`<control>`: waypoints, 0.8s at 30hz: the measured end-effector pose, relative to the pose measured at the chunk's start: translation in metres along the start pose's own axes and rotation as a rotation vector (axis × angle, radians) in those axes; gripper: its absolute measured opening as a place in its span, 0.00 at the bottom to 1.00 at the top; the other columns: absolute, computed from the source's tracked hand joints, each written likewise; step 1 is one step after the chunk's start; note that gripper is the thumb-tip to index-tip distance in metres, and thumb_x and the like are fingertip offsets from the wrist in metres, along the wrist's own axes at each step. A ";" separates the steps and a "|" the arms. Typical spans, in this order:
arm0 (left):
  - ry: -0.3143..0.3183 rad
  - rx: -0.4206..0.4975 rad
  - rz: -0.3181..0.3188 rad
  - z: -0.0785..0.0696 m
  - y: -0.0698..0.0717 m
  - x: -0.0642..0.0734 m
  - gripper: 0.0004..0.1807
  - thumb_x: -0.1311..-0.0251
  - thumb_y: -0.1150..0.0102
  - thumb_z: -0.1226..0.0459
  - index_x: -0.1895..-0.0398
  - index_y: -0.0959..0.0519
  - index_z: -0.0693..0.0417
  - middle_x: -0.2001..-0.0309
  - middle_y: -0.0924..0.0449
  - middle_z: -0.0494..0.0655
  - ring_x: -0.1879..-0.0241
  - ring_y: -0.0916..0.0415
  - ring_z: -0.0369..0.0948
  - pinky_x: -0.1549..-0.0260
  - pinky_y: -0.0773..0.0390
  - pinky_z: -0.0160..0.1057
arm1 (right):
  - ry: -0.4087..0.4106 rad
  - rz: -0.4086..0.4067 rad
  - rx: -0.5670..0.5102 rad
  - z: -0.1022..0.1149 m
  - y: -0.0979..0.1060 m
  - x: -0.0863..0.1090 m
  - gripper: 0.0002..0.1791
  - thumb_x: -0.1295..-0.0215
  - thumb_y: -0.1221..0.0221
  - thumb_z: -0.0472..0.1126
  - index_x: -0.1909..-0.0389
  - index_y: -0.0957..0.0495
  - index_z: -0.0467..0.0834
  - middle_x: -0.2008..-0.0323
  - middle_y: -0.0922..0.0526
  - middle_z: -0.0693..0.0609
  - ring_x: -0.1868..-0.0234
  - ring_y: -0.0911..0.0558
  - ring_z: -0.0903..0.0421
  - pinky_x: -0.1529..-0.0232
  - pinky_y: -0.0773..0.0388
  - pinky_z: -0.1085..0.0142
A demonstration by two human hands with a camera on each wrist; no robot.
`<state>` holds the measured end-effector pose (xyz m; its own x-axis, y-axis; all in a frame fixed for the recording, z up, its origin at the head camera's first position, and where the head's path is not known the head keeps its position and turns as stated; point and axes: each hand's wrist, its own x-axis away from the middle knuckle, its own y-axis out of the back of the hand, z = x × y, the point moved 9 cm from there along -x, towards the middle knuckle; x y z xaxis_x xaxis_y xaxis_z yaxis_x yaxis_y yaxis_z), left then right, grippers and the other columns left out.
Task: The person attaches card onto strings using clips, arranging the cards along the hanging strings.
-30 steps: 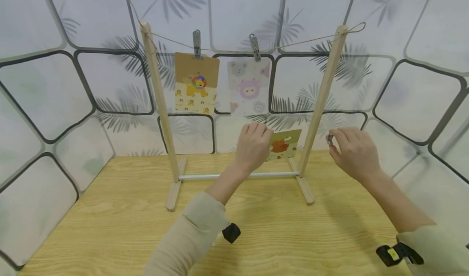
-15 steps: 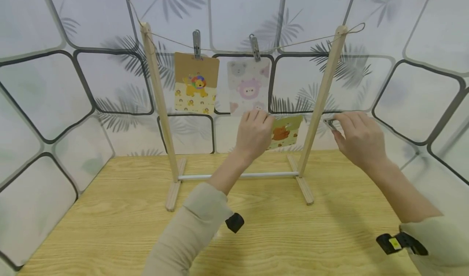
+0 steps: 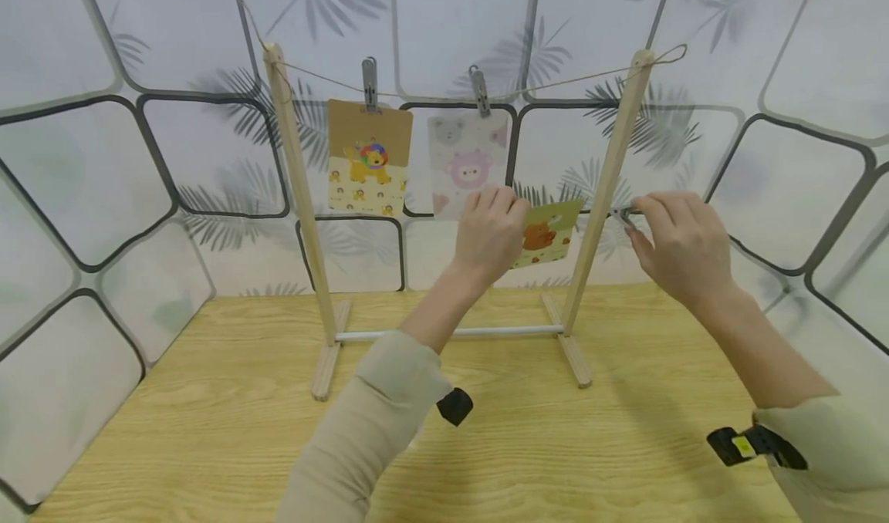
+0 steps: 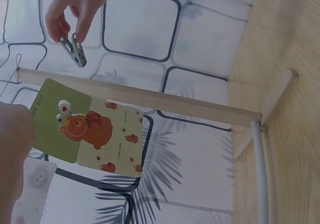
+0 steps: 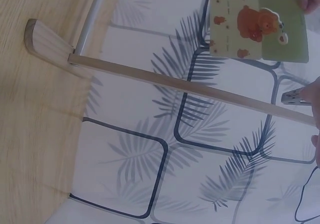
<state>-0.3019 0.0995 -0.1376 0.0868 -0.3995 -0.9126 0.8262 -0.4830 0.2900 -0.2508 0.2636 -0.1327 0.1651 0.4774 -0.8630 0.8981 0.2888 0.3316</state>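
Note:
My left hand (image 3: 491, 234) holds a green and cream card (image 4: 107, 134) with a brown bear on it by its edge, raised in front of the wooden stand. Off to the right, my right hand (image 3: 684, 249) pinches a metal clothespin (image 4: 75, 51) between thumb and fingers, just beyond the right post. On the string (image 3: 556, 85) hang a brown and cream lion card (image 3: 368, 156) and a pale card with a pink animal (image 3: 468, 164), each under its own metal clothespin. My left hand overlaps the pale card's lower right corner in the head view.
The wooden stand has a left post (image 3: 299, 183), a right post (image 3: 606, 191) and a white crossbar (image 3: 514, 331) low between its feet. It stands on a wood-grain table (image 3: 500, 430) before a patterned backdrop (image 3: 750, 37).
Both hands have risen, the left bringing the bear card up toward the string. The clothespin in the right hand has turned from upright to pointing left. The hung cards stay put.

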 end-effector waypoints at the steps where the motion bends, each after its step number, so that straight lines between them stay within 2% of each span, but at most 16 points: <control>1: 0.003 -0.002 -0.002 0.001 0.000 -0.001 0.11 0.45 0.52 0.72 0.73 0.19 0.54 0.72 0.25 0.45 0.68 0.29 0.43 0.67 0.32 0.37 | 0.001 -0.003 0.002 0.000 0.000 -0.001 0.18 0.55 0.38 0.29 0.60 0.26 0.29 0.64 0.24 0.34 0.64 0.26 0.35 0.64 0.30 0.47; 6: 0.020 -0.024 0.000 0.007 0.000 -0.010 0.10 0.41 0.52 0.69 0.74 0.20 0.54 0.72 0.25 0.45 0.68 0.29 0.43 0.67 0.33 0.37 | -0.006 -0.033 0.018 -0.003 0.001 -0.004 0.18 0.57 0.37 0.29 0.61 0.25 0.31 0.64 0.24 0.36 0.63 0.26 0.36 0.64 0.30 0.46; 13: 0.037 -0.057 -0.010 0.009 0.003 -0.025 0.12 0.48 0.53 0.73 0.72 0.20 0.53 0.71 0.25 0.44 0.67 0.29 0.43 0.66 0.33 0.38 | -0.008 -0.100 0.047 -0.008 0.005 -0.015 0.18 0.56 0.37 0.30 0.61 0.25 0.32 0.64 0.24 0.37 0.63 0.27 0.36 0.64 0.31 0.45; 19: 0.032 -0.077 0.027 0.008 0.002 -0.034 0.13 0.42 0.56 0.71 0.69 0.19 0.53 0.69 0.24 0.45 0.66 0.28 0.43 0.64 0.32 0.37 | -0.023 -0.137 0.060 -0.013 0.009 -0.029 0.16 0.52 0.40 0.30 0.60 0.25 0.32 0.64 0.24 0.36 0.63 0.27 0.36 0.64 0.32 0.44; 24: 0.032 -0.076 0.052 0.009 0.000 -0.039 0.14 0.43 0.58 0.73 0.69 0.19 0.54 0.69 0.24 0.46 0.66 0.29 0.44 0.63 0.32 0.37 | -0.050 -0.143 0.061 -0.016 0.011 -0.040 0.14 0.50 0.43 0.32 0.60 0.26 0.32 0.63 0.25 0.36 0.62 0.27 0.35 0.63 0.33 0.44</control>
<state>-0.3104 0.1077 -0.0993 0.1471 -0.3972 -0.9059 0.8600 -0.4011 0.3155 -0.2546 0.2608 -0.0883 0.0527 0.3931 -0.9180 0.9367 0.2991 0.1818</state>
